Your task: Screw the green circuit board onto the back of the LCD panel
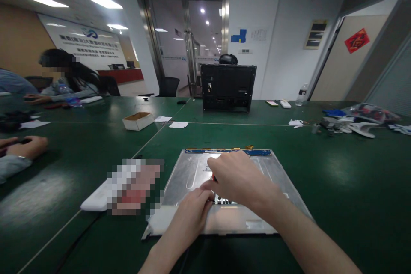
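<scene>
A silvery flat display panel (189,171) lies on the green table, with a narrow blue circuit board (263,153) along its far edge. My right hand (236,175) is closed in a fist above the panel's middle, around a red-handled screwdriver (213,177) that mostly disappears under the fingers. Close below it, my left hand (194,207) rests on the panel with thumb and fingers pressed together. What those fingertips hold, if anything, is hidden. Beside them, a small perforated patch (223,201) shows on the metal.
Left of the panel lies a white device (96,197), partly blurred out. Farther back are an open white box (138,121), paper slips (178,125) and a black monitor housing (229,87). Plastic-wrapped parts (369,113) are heaped right. Another person's hands (27,147) are at far left.
</scene>
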A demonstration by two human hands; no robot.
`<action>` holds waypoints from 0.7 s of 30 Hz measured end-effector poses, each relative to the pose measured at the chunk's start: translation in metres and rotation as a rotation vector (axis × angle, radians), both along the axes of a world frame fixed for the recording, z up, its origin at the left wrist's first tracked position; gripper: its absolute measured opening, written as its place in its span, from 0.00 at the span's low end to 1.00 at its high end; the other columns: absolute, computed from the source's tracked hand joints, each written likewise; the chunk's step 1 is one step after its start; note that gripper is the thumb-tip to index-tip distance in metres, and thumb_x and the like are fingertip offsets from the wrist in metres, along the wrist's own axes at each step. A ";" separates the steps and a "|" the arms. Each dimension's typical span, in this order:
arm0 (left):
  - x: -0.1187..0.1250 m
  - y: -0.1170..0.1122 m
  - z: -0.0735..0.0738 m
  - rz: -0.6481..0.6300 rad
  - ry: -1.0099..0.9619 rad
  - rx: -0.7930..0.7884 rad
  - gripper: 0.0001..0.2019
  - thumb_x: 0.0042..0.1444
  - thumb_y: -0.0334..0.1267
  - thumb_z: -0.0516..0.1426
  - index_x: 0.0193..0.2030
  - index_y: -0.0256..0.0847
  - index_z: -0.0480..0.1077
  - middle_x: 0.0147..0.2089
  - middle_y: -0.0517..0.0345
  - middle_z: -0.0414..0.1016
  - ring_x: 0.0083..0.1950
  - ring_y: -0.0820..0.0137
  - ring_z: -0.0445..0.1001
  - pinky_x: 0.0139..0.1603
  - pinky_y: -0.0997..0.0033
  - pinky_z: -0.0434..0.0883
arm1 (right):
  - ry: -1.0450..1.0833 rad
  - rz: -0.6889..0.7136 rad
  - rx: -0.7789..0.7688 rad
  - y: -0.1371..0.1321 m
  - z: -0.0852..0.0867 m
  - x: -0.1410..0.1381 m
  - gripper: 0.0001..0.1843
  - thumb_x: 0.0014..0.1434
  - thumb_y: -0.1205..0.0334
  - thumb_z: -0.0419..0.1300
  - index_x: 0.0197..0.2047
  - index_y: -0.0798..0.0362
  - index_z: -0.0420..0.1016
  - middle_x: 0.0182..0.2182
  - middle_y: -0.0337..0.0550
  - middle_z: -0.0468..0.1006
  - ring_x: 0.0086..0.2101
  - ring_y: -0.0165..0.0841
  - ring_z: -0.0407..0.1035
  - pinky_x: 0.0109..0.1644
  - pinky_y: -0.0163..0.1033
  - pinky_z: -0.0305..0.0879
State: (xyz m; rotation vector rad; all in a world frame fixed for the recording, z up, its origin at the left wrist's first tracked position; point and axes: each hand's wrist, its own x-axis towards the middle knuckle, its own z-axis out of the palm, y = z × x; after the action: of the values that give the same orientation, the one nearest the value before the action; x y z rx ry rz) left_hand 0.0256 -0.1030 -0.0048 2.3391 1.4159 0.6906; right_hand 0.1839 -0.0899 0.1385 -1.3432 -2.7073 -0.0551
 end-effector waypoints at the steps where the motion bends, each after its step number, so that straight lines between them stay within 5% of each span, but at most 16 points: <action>1: 0.000 0.000 0.000 -0.002 -0.012 0.009 0.11 0.59 0.28 0.48 0.38 0.41 0.70 0.40 0.50 0.76 0.43 0.60 0.74 0.45 0.62 0.70 | 0.011 0.032 0.004 -0.001 0.000 0.002 0.15 0.58 0.51 0.59 0.33 0.55 0.75 0.31 0.48 0.80 0.31 0.39 0.74 0.27 0.38 0.55; 8: 0.001 -0.004 0.007 -0.008 -0.016 -0.034 0.10 0.59 0.28 0.48 0.39 0.41 0.69 0.40 0.52 0.74 0.43 0.61 0.73 0.44 0.63 0.69 | 0.028 0.139 0.001 0.004 0.000 0.014 0.13 0.55 0.64 0.58 0.45 0.55 0.67 0.36 0.45 0.80 0.32 0.36 0.73 0.26 0.37 0.52; 11: 0.002 -0.005 0.010 0.008 -0.002 -0.051 0.10 0.58 0.28 0.48 0.37 0.41 0.69 0.39 0.52 0.74 0.42 0.62 0.72 0.43 0.65 0.69 | 0.037 0.087 0.017 0.011 -0.001 0.010 0.12 0.59 0.61 0.58 0.47 0.52 0.67 0.34 0.43 0.80 0.31 0.36 0.73 0.26 0.36 0.53; 16: 0.001 -0.004 0.007 0.013 0.001 -0.068 0.10 0.57 0.27 0.48 0.36 0.41 0.69 0.39 0.52 0.74 0.42 0.62 0.72 0.42 0.65 0.68 | 0.034 0.013 -0.014 0.016 -0.003 0.007 0.17 0.60 0.45 0.57 0.36 0.51 0.73 0.29 0.44 0.79 0.31 0.38 0.73 0.28 0.37 0.54; 21: 0.000 -0.004 0.001 -0.014 -0.014 -0.052 0.10 0.57 0.27 0.48 0.37 0.41 0.68 0.40 0.51 0.74 0.42 0.61 0.72 0.41 0.64 0.68 | 0.088 0.096 -0.044 0.011 -0.003 0.015 0.11 0.56 0.55 0.61 0.39 0.54 0.72 0.35 0.44 0.80 0.33 0.37 0.72 0.28 0.37 0.51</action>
State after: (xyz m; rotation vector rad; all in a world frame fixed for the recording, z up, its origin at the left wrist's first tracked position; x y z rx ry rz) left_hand 0.0255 -0.1071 -0.0041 2.2974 1.3939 0.6571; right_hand 0.1985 -0.0790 0.1353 -1.1954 -2.7092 0.0715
